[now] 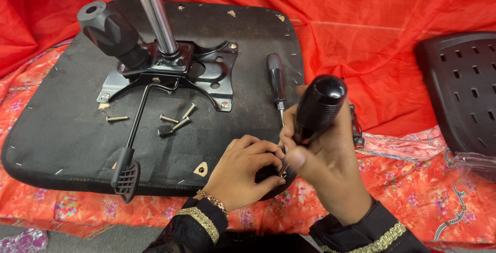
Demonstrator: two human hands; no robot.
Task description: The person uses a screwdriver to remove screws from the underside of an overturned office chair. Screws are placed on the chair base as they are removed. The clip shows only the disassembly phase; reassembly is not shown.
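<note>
An upturned black chair seat [62,129] lies on red cloth, with a black metal mechanism plate [206,72] bolted to it. My right hand [323,165] grips a screwdriver with a black handle [318,106], its tip pointing down at the seat's near right edge. My left hand [243,170] rests beside it, fingers pinched on something small and dark at the same spot; what it is stays hidden. A second screwdriver [276,80] lies on the seat. Several loose bolts [178,119] lie near the middle.
A chrome gas cylinder [155,13] rises from the plate beside a large black knob [111,33]. A lever with a black paddle [125,175] reaches toward the near edge. A perforated black plastic backrest [462,85] lies at the right. Patterned orange fabric [413,191] covers the floor.
</note>
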